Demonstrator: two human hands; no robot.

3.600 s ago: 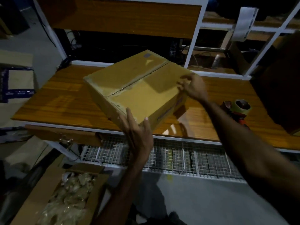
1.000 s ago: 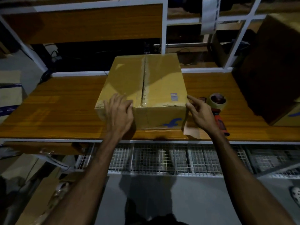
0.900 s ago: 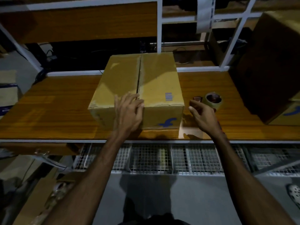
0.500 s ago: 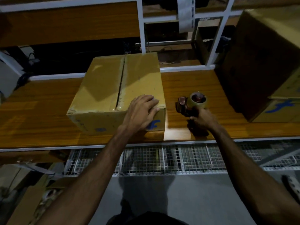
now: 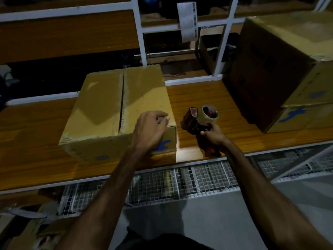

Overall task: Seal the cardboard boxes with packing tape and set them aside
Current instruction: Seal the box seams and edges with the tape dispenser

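A closed cardboard box (image 5: 100, 109) stands on the wooden table (image 5: 32, 141); the seam between its top flaps shows as a dark slit with no tape over it. My left hand (image 5: 149, 130) rests on the box's near right corner, fingers loosely curled and holding nothing. Just right of the box, my right hand (image 5: 214, 135) grips the handle of a red tape dispenser (image 5: 193, 121). The dispenser carries a roll of clear tape (image 5: 210, 113) and stands on the table, its head toward the box.
Two large stacked cardboard boxes (image 5: 288, 69) fill the table's right end. A white shelf frame (image 5: 138, 33) with a hanging paper label (image 5: 187, 20) rises behind. A wire mesh shelf (image 5: 180, 183) lies below the table edge, and cartons (image 5: 27, 231) sit on the floor at lower left.
The box was set down and squared on the table. My right hand left it and took hold of the tape dispenser. My left hand slid to the box's near right corner.
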